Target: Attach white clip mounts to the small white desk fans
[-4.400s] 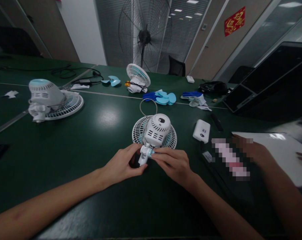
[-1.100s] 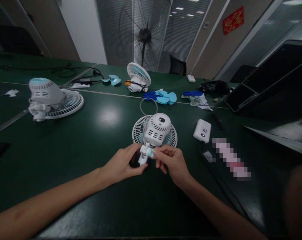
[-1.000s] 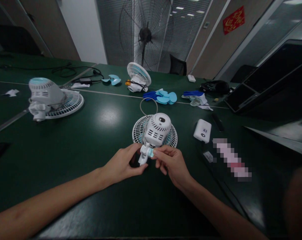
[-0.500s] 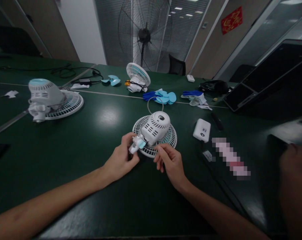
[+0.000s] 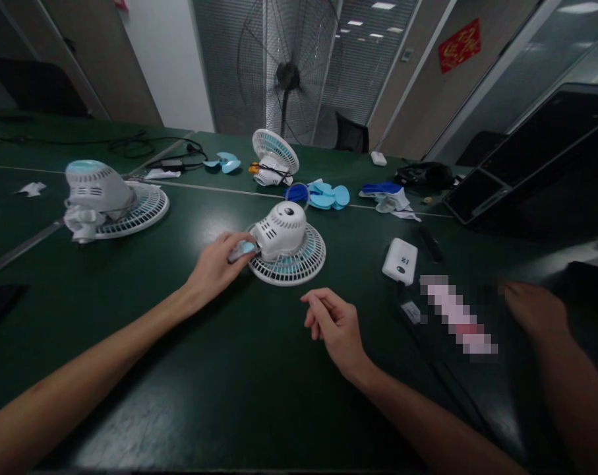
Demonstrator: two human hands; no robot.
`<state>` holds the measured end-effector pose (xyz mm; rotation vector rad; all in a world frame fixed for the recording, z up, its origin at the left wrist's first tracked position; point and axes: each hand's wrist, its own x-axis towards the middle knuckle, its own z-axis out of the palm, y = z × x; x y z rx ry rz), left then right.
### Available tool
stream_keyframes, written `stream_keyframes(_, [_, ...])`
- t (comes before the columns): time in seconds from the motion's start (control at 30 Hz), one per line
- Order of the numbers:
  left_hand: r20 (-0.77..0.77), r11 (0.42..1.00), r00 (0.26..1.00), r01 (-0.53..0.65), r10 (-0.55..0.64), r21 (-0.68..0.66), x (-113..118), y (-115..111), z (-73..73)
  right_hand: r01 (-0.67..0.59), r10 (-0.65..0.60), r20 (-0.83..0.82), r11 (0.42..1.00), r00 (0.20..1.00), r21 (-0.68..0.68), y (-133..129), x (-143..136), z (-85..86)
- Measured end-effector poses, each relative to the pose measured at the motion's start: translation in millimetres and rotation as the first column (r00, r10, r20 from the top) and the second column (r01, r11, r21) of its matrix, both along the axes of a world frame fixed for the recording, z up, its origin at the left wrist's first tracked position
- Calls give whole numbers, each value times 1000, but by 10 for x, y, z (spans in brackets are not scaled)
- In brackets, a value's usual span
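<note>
Has shifted the fan [image 5: 279,236] leftward since the earlier frame; now has it grille-down on the table [image 5: 219,369], mount [image 5: 237,251] pinched in the left hand [image 5: 212,266]. Holds nothing in the right hand [image 5: 341,331], loosely curled near the grille [image 5: 308,260]. Looks stiff, smooth, heaviest at the motor housing; probably best to grip there, sparing the thin grille.

The dark green table [image 5: 190,402] carries a middle fan [image 5: 283,231] lying grille-down, a left fan [image 5: 98,191], and a far fan [image 5: 275,165] between two light-blue blades [image 5: 223,163]. Right of the middle fan lies a white box [image 5: 400,261]; black cables [image 5: 130,143] trail at far left.
</note>
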<state>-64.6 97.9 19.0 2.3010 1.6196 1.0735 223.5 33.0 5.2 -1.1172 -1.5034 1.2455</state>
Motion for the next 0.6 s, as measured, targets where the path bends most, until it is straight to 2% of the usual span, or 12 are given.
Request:
stream_keyframes(0.13, [-55, 967, 965, -255, 255, 14, -472, 297, -10, -50, 49, 32, 999, 998, 18, -16, 18, 21])
stream_keyframes(0.2, [-79, 913, 910, -405, 407, 40, -686, 469, -20, -77, 75, 52, 996, 996, 35, -24, 24, 26])
stream_keyframes(0.3, [-60, 821, 819, -569, 571, 45, -888, 727, -38, -97, 93, 78, 994, 993, 57, -27, 26, 34])
stream_keyframes(0.37, [-32, 779, 778, -626, 627, 43, -939, 869, -48, -106, 100, 89, 992, 991, 64, -23, 25, 42])
stream_keyframes(0.47, [-10, 750, 750, -661, 661, 36, -946, 960, -41, -116, 109, 98, 991, 989, 69, -14, 27, 52])
stream_keyframes(0.53, [-18, 755, 755, -655, 656, 34, -957, 903, -7, -116, 109, 102, 991, 989, 68, -12, 29, 55])
stream_keyframes(0.6, [-36, 769, 769, -637, 639, 44, -1019, 750, 47, -121, 114, 102, 990, 988, 66, -15, 30, 56])
